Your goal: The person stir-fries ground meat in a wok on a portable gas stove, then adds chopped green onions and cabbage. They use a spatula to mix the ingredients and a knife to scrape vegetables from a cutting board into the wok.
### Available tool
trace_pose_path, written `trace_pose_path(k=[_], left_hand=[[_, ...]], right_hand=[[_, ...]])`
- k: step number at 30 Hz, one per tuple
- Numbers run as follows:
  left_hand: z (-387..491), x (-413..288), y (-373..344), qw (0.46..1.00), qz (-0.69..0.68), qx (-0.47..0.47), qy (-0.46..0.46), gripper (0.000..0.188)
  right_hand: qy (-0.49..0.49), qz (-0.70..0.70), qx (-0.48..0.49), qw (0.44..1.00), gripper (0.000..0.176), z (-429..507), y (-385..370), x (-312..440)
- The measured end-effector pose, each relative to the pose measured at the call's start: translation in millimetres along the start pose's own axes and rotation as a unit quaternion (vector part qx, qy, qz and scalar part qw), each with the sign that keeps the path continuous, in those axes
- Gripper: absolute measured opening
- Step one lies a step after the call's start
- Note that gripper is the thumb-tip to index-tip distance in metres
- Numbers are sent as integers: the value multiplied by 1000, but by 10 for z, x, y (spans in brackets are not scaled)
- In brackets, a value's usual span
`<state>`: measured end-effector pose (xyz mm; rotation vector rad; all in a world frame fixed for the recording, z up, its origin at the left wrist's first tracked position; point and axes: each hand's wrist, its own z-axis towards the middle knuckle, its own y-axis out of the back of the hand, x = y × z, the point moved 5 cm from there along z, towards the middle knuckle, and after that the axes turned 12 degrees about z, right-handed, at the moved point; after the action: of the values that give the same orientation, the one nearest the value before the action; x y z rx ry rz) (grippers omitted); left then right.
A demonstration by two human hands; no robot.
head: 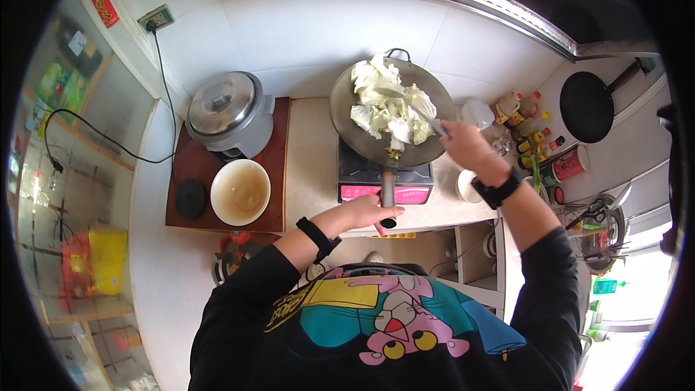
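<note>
A steel wok [345,119] rests on a black portable stove [358,171] with a pink front panel. Torn pale cabbage leaves [391,100] are heaped in it, and a few small browned bits lie near the handle side. My left hand [366,212] grips the wok's tubular handle [387,187] from the near side. In my right hand [472,146] is a metal spatula [436,125], held over the wok's right rim. Its blade is partly hidden among the leaves.
A grey rice cooker [222,111] and a white bowl of cloudy liquid [240,193] stand on a brown board at left. Several sauce bottles [524,114] crowd the right side. A black frying pan [586,107] hangs on the right wall. The range hood [434,0] juts out above.
</note>
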<state>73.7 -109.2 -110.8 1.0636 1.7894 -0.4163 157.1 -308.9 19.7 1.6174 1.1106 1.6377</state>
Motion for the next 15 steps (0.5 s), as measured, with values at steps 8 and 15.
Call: trace_pose_path(k=[8,15], left_hand=[[-15,72,-134,998,-52,-27,31,39],[-64,175,-115,995,-82,-42,34,37]], right_hand=[[50,-78,105,990,42,-374,515,-231],[88,-183,142,969,39,-548,877,130]])
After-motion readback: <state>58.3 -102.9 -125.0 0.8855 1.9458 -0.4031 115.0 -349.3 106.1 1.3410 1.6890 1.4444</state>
